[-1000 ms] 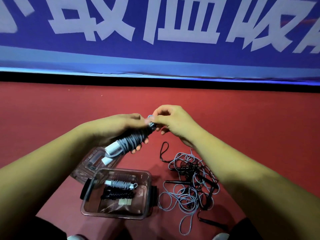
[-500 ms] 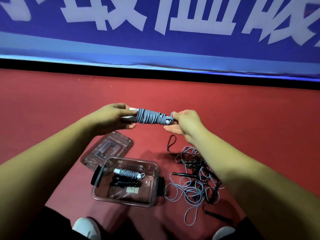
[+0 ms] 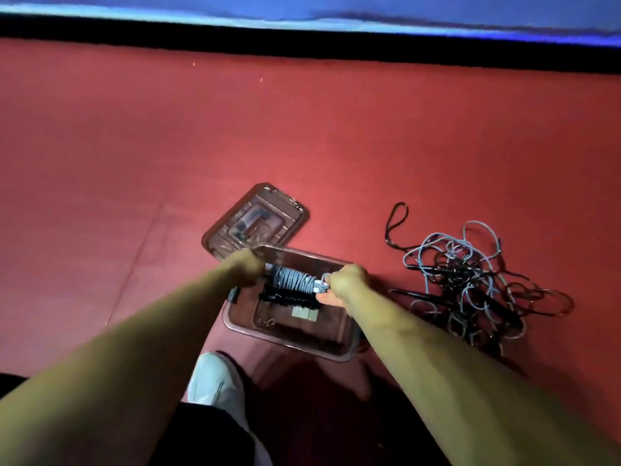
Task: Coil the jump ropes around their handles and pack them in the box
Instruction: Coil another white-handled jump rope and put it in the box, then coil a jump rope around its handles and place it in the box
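Now, left hand (image 3: 247, 269): fingers curled round the left end of the bundle, over the box's far-left corner.
Grey jump rope (image 3: 290, 280): wound tight in many turns round its pale handles, level between the two hands, down in the open mouth of the box.
Right hand (image 3: 346, 282): clasps the bundle's right end, where a small loop of cord sticks out.
Shoe (image 3: 215, 381): white, near the box's front.
Lid (image 3: 255, 220): off, flat on the red floor (image 3: 134, 163) behind the box.
Box (image 3: 289, 341): clear brownish; a black coiled rope (image 3: 289, 299) lies inside just under the grey one; both forearms cross its rim.
Tangle (image 3: 470, 280): loose grey and black ropes heaped right of the box, apart from it.
Change: half a second ago the bundle was held high above the floor; it has come down into the box, hands still at its ends.
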`<state>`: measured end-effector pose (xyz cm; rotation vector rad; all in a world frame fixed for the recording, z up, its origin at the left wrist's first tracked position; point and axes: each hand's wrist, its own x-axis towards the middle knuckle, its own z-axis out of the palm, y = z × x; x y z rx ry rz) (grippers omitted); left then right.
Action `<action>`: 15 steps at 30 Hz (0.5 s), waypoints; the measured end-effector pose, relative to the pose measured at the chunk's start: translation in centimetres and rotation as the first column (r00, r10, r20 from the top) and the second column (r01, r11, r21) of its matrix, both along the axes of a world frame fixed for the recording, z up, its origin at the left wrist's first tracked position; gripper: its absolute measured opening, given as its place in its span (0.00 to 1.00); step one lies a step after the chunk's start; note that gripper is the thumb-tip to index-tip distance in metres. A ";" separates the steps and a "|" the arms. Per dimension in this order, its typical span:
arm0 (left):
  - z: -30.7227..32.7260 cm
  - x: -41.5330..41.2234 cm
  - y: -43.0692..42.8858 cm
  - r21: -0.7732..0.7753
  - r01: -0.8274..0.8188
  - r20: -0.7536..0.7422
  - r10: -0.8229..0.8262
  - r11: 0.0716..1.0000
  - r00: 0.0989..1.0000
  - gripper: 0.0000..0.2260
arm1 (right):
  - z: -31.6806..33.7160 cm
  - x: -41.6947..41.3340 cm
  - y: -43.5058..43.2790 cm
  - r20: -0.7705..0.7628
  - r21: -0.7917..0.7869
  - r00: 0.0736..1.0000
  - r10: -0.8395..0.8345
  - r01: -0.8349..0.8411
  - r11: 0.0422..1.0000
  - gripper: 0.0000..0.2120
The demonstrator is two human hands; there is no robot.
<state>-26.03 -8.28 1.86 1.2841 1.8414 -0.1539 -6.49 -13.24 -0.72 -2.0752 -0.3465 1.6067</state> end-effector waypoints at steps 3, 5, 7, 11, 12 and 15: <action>-3.8 0.9 -1.0 -0.056 0.057 -0.030 -0.058 0.997 0.998 0.18 | -4.1 -0.7 -0.5 0.048 -0.081 0.999 -0.014 0.018 0.997 0.05; -4.4 1.8 -1.7 -0.074 0.039 0.002 -0.039 0.997 0.999 0.17 | -6.5 -1.0 -0.8 0.146 -0.074 0.979 0.145 -0.135 0.988 0.07; -4.6 2.5 -2.8 -0.124 0.139 -0.037 -0.145 0.982 0.989 0.17 | -8.5 -1.7 -1.4 0.083 -0.117 0.963 0.255 -0.245 0.962 0.18; -7.7 0.8 -2.8 -0.164 0.140 -0.085 -0.155 0.976 0.984 0.18 | -10.6 -2.1 -3.0 -0.062 -0.110 0.944 0.324 -0.329 0.938 0.18; -7.5 0.7 -2.8 -0.139 0.132 -0.067 -0.142 0.981 0.988 0.18 | -8.5 -2.4 -3.3 -0.084 -0.099 0.927 0.366 -0.373 0.922 0.15; -6.3 0.5 -2.0 -0.073 0.072 -0.062 -0.076 0.995 0.995 0.15 | -5.0 -1.4 -2.9 -0.046 -0.065 0.841 0.539 -0.541 0.839 0.09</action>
